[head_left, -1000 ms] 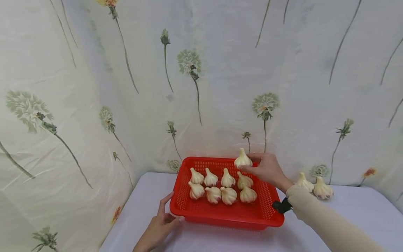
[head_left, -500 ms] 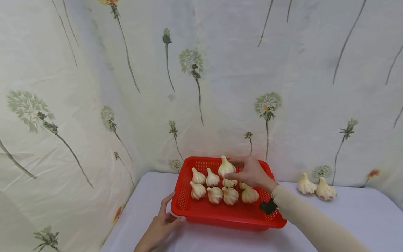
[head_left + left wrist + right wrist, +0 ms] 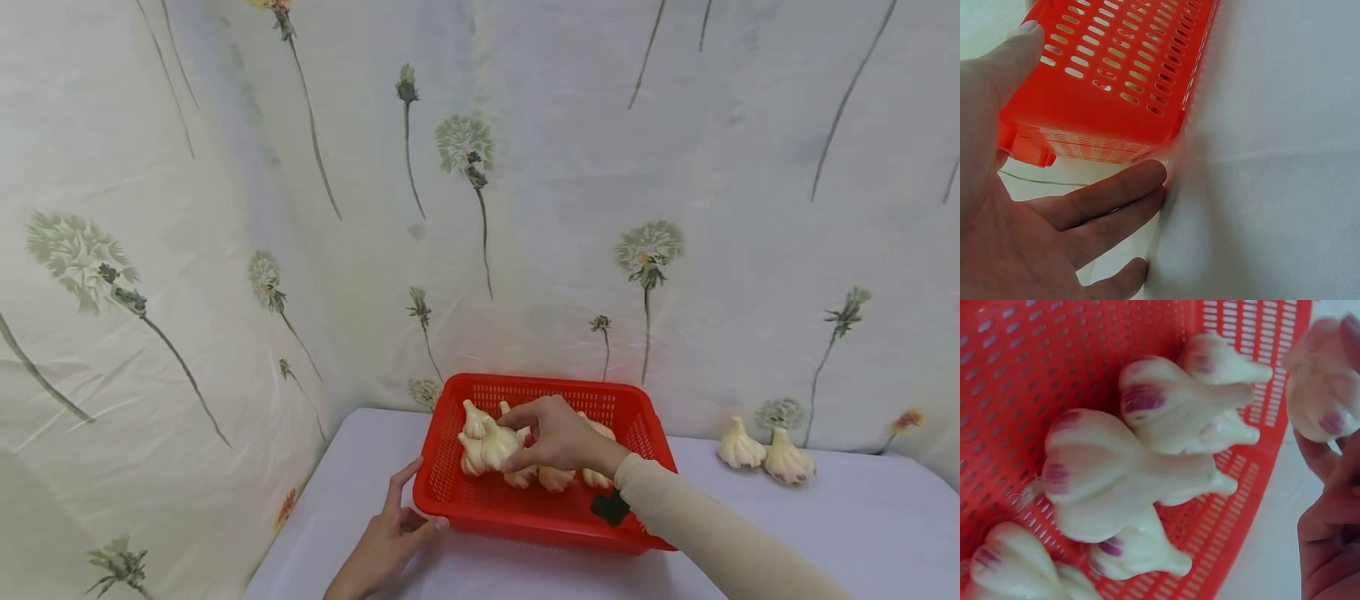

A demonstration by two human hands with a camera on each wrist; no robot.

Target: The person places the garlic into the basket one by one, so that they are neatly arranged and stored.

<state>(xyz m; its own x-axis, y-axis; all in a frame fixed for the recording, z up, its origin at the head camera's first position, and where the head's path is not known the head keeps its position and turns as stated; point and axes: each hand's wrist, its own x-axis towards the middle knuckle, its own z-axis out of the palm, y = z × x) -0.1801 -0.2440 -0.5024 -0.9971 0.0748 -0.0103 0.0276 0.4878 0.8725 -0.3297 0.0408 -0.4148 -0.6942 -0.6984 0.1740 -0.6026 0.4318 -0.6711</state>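
Note:
A red plastic basket (image 3: 525, 527) with slotted walls stands on the table, holding several garlic bulbs (image 3: 1104, 475) with purple patches. Above the bulbs on its left side, my right hand (image 3: 558, 435) pinches another garlic bulb (image 3: 497, 446) between thumb and fingers. The right wrist view shows this held bulb (image 3: 1321, 387) at the upper right. My left hand (image 3: 386, 537) touches the basket's front left corner with thumb and forefinger. Its other fingers (image 3: 1110, 200) stretch out below the basket, near the tabletop. My right hand hides part of the bulbs in the head view.
Two more garlic bulbs (image 3: 741, 446) (image 3: 789, 460) stand side by side on the white-covered table (image 3: 727, 517), to the right of the basket. A pale cloth (image 3: 540, 208) printed with dandelions hangs behind and to the left.
My right hand has carried the garlic bulb leftward from the basket's back right and lowered it over the left bulbs. The left hand keeps its place at the corner.

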